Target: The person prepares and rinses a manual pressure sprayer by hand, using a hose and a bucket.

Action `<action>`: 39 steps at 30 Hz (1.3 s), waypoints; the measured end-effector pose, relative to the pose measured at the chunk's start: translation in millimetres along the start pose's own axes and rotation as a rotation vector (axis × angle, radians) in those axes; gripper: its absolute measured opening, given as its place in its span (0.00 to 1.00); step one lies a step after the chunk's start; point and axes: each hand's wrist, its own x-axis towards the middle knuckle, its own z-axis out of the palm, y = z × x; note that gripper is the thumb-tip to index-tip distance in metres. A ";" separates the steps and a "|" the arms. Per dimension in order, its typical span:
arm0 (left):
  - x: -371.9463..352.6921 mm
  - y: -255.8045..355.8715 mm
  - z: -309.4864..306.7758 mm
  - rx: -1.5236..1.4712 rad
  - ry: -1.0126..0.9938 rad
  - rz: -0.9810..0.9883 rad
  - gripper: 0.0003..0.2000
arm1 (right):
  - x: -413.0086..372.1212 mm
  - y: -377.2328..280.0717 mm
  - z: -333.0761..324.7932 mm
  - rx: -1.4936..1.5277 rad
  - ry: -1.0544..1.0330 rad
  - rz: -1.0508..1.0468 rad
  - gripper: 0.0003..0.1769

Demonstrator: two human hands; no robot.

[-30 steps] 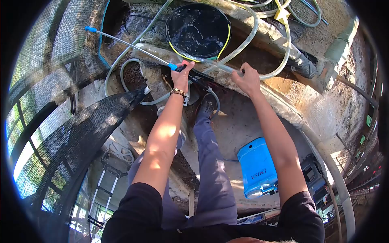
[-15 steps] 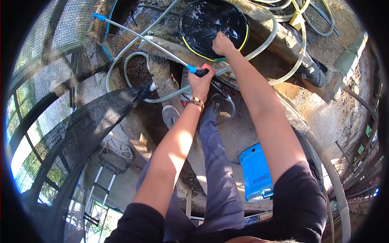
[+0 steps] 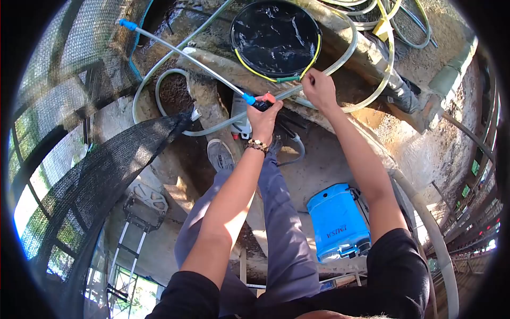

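My left hand [image 3: 262, 119] is wrapped round the black grip of a spray wand [image 3: 196, 63], which has blue fittings and a red part at the handle. The wand points up and left to its blue tip. My right hand [image 3: 320, 89] is beside the lower right rim of a round black bucket [image 3: 276, 40], its fingers bent together near the green grip [image 3: 289, 79] of the yellow handle. What they hold, if anything, cannot be made out. Rippling dark liquid fills the bucket.
A blue tank [image 3: 337, 220] stands on the ground at the lower right. Clear hoses [image 3: 366, 98] loop around the bucket. Black netting [image 3: 119, 165] hangs at the left, near a folding trolley [image 3: 141, 212]. A grey bottle [image 3: 240, 114] lies below my left hand.
My right hand has come out from over the liquid and moved down and right to the bucket's rim. My left hand keeps hold of the wand. The blue tank shows more fully.
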 end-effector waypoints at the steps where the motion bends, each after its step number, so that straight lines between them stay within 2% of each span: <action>1: 1.8 -5.2 -2.5 0.006 0.020 0.012 0.23 | -16.5 7.2 -4.4 -0.033 0.003 -0.033 0.09; 3: 5.3 -9.3 -8.8 0.020 0.065 0.038 0.24 | -47.8 28.5 -4.3 -0.096 0.007 -0.100 0.10; 5: 5.3 -11.4 -12.7 -0.013 0.091 0.059 0.23 | -71.9 49.7 -0.4 -0.236 -0.077 -0.128 0.13; 10: -23.8 14.6 -11.5 -0.013 0.058 0.048 0.19 | -73.0 90.0 9.6 -0.438 -0.199 -0.235 0.17; 12: -36.7 19.0 -13.8 -0.024 0.028 0.034 0.19 | -73.1 79.4 0.6 -0.468 -0.220 -0.229 0.16; 16: -55.3 32.3 -23.3 0.079 0.110 0.091 0.21 | -76.0 45.3 -35.6 -0.301 -0.018 -0.301 0.14; 18: -56.5 28.6 -36.2 0.165 0.072 0.096 0.21 | -52.9 19.7 -45.0 -0.388 0.009 -0.228 0.13; 21: -63.7 33.9 -38.7 0.205 -0.010 0.066 0.21 | 7.8 -8.5 -28.2 -0.504 0.070 -0.213 0.13; 24: -72.8 41.3 -33.1 0.262 -0.074 0.080 0.24 | 61.7 -26.7 15.5 -0.543 -0.001 -0.100 0.13; 25: -75.6 46.2 -31.1 0.311 -0.074 0.095 0.24 | 69.9 -37.2 29.4 -0.539 -0.014 -0.062 0.13; 27: -78.9 51.1 -34.0 0.415 -0.063 0.121 0.24 | 68.8 -59.7 56.1 -0.472 0.000 -0.147 0.13; 29: -83.1 55.5 -39.4 0.457 -0.079 0.145 0.26 | 59.5 -69.5 77.0 -0.490 -0.119 -0.248 0.13; 30: -85.6 57.4 -39.7 0.450 -0.088 0.141 0.26 | 54.0 -66.0 82.0 -0.498 -0.115 -0.273 0.12; 33: -87.7 54.3 -40.7 0.462 -0.108 0.185 0.29 | 44.1 -64.0 83.2 -0.462 -0.061 -0.090 0.12; 37: -87.8 57.9 -40.7 0.532 -0.135 0.181 0.29 | 19.0 -82.4 57.1 -0.150 0.141 -0.097 0.13; 38: -84.2 60.0 -36.9 0.538 -0.121 0.157 0.29 | 7.8 -99.5 37.0 -0.069 0.065 -0.051 0.18; 39: -83.5 61.1 -34.0 0.546 -0.112 0.133 0.29 | -2.4 -104.7 23.8 0.076 -0.131 0.003 0.22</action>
